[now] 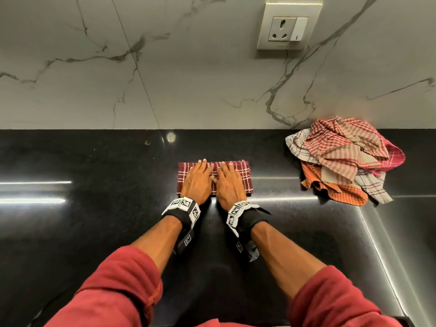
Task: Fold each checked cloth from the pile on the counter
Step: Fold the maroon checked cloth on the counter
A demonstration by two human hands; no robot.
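Note:
A dark red checked cloth lies folded into a flat rectangle on the black counter, near the middle. My left hand and my right hand rest flat on it side by side, fingers straight and pointing toward the wall, covering its centre. At the back right sits the pile of crumpled checked cloths: a red-and-beige one on top, an orange one and a white one with dark lines underneath. Neither hand touches the pile.
A marble-patterned wall rises behind the counter, with a white socket and switch plate up on it. A seam in the counter runs down the right side. Both wrists wear black bands with marker tags.

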